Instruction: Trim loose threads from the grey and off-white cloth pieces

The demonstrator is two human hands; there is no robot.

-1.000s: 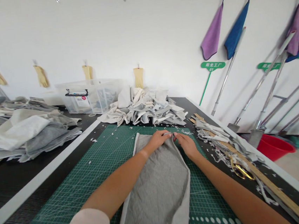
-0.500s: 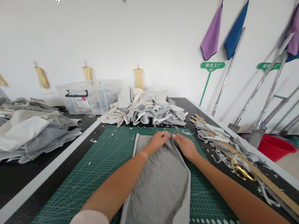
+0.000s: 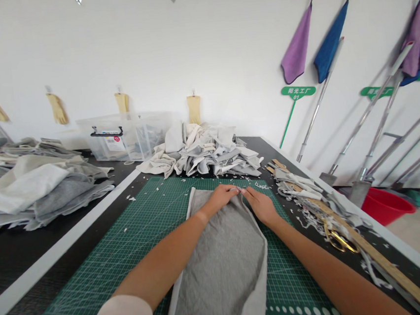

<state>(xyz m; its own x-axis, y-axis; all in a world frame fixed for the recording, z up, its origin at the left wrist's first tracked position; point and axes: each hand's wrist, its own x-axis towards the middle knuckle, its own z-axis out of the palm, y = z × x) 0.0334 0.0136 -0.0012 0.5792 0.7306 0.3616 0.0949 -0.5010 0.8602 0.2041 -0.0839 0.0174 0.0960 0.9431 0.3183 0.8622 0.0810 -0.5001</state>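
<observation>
A long piece of grey fabric point(image 3: 223, 260) with pale edges lies lengthwise on the green cutting mat point(image 3: 144, 248). At its far right corner my left hand point(image 3: 223, 197) pinches the edge between thumb and fingers. My right hand point(image 3: 259, 204) grips the same corner from the right, its fingertips almost touching those of the left. The fabric's right edge lifts and curls a little below the right hand. Both sets of fingers are closed, and the bit of edge between them is mostly hidden.
Piled cloth pieces point(image 3: 209, 150) lie beyond the mat; another cloth stack point(image 3: 42, 188) is at left. A clear plastic box point(image 3: 115, 139) stands behind. Along the right lie gold-handled scissors point(image 3: 338, 239), a wooden strip point(image 3: 384, 264) and fabric scraps point(image 3: 302, 188). A red bucket point(image 3: 385, 205) stands beyond the table.
Almost nothing differs. Both hands stay at the fabric's far right corner, with the fingertips of the right hand shifted very slightly left.
</observation>
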